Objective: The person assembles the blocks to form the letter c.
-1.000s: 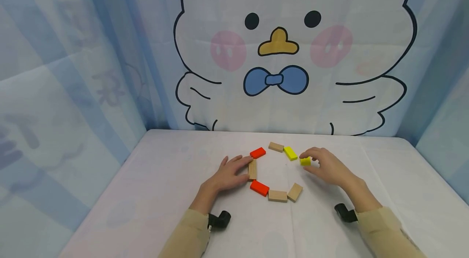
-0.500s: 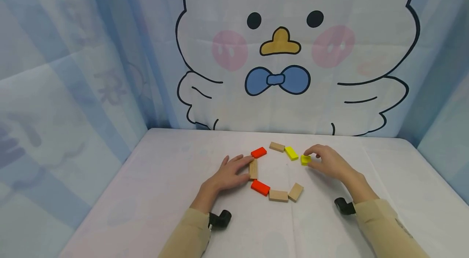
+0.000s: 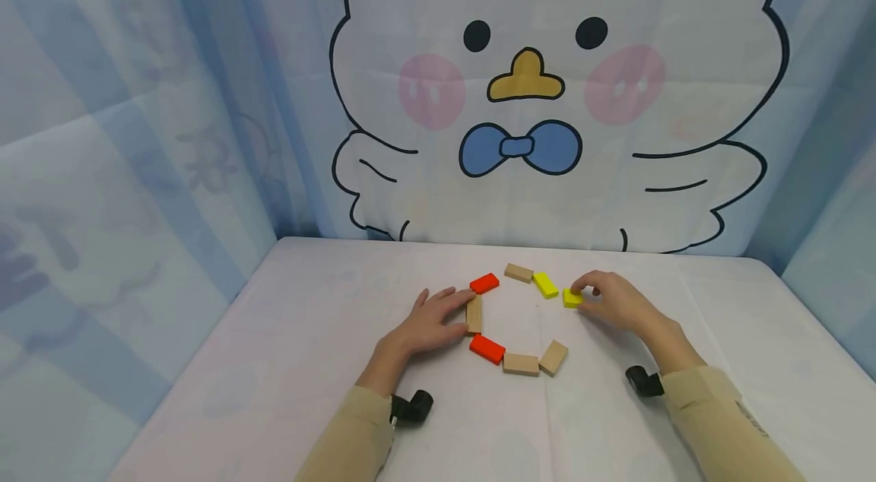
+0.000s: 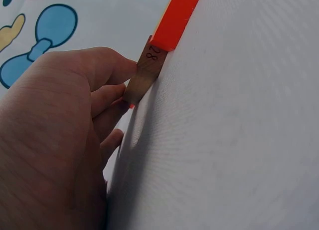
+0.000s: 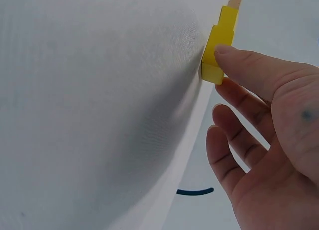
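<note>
Eight blocks ringed at frame centre; yellow block [image 3: 571,298], pinched by right hand [image 3: 616,301], nudged inward; left hand [image 3: 427,322] flat against plain block [image 3: 473,314].

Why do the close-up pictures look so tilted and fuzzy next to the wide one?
Head view: even, soft light, sharp all over, only faint shadows under the wooden blocks. Left wrist view: camera rolled sideways, the left hand big and blurred, the table cloth sharp. Right wrist view: also tilted, the yellow block fairly crisp, a broad soft shadow on the cloth.
</note>
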The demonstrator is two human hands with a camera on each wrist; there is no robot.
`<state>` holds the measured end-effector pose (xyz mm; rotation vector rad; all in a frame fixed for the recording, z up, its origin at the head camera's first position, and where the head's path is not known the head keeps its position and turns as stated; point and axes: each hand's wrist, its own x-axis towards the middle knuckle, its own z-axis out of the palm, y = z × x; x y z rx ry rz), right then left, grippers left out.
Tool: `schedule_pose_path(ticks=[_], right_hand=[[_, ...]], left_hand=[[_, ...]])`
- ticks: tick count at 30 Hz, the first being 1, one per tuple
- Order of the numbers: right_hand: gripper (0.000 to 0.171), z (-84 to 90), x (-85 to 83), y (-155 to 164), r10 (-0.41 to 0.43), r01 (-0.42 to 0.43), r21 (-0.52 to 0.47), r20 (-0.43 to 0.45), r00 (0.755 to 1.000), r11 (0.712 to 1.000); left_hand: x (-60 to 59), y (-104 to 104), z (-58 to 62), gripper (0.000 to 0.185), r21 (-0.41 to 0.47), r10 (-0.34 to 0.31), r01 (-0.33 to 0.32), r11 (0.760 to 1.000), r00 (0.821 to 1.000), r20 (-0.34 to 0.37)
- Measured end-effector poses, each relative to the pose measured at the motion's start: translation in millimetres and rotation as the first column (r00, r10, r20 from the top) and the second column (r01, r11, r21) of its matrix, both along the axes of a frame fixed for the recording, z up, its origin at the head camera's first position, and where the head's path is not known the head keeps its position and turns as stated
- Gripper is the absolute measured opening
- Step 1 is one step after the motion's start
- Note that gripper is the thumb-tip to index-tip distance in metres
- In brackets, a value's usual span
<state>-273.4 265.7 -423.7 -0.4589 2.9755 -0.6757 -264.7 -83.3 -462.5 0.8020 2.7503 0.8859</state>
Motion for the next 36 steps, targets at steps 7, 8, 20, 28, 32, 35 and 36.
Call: schedule_pose_path(ticks=[7, 8, 20, 28, 32, 35, 36], right_hand=[[0.026, -2.4, -1.3, 0, -0.008, 0.008, -0.013, 0.007, 1.000, 1.000], [0.026, -3.0, -1.3, 0, -0.010, 0.010, -0.014, 0.006, 1.000, 1.000], [0.023, -0.1, 8.2, -4, 0.006, -0.007, -0.041, -0.020, 1.000, 0.999], [0.022, 2.8, 15.6, -11, 0.068, -0.068, -0.038, 0.000, 0.998, 0.997], [0.021, 2.9, 19.1, -14, 0.098, -0.097, -0.038, 0.018, 0.995, 0.995], [0.021, 2.3, 21.3, -16, 0.107, -0.106, -0.041, 0.023, 0.994, 0.994], [0.020, 2.0, 22.0, -16, 0.110, -0.109, -0.040, 0.023, 0.994, 0.993]], left_hand=[[0.2, 1, -0.2, 0.060, 0.006, -0.002, 0.002, 1.000, 1.000, 0.000], [0.2, 1, -0.1, 0.060, 0.005, -0.001, 0.001, 1.000, 1.000, 0.001], [0.2, 1, 0.6, 0.061, -0.003, 0.004, -0.004, 1.000, 1.000, 0.001], [-0.6, 0, -0.1, 0.061, 0.004, 0.004, -0.004, 1.000, 1.000, -0.001], [-0.4, 0, 0.0, 0.061, 0.003, 0.003, -0.003, 1.000, 1.000, 0.000], [-0.1, 0, -0.2, 0.061, 0.005, 0.002, -0.002, 1.000, 1.000, 0.004], [-0.1, 0, -0.2, 0.061, 0.004, 0.001, -0.001, 1.000, 1.000, 0.004]])
